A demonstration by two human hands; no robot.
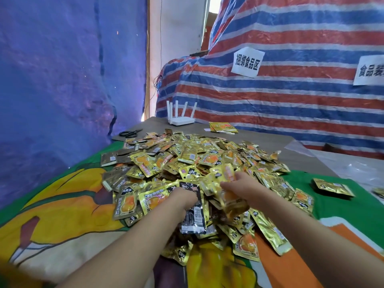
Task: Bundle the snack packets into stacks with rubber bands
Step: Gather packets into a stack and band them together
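Observation:
A large heap of gold foil snack packets point(193, 161) covers the middle of the table. My left hand point(182, 197) rests at the near edge of the heap, closed on a black-and-silver packet point(194, 215) that hangs down from it. Just to the right, my right hand point(239, 187) grips a small clutch of gold packets point(226, 177) lifted slightly off the heap. A bundled stack of packets point(332, 187) lies apart on the green cloth at the right. No rubber band is visible.
A colourful printed cloth point(62, 215) covers the near table. Black scissors point(131, 133) and a white router point(181, 119) sit at the far end, with a few packets point(223, 127) beside them. A striped tarp point(291, 96) with paper signs rises behind; a blue tarp hangs left.

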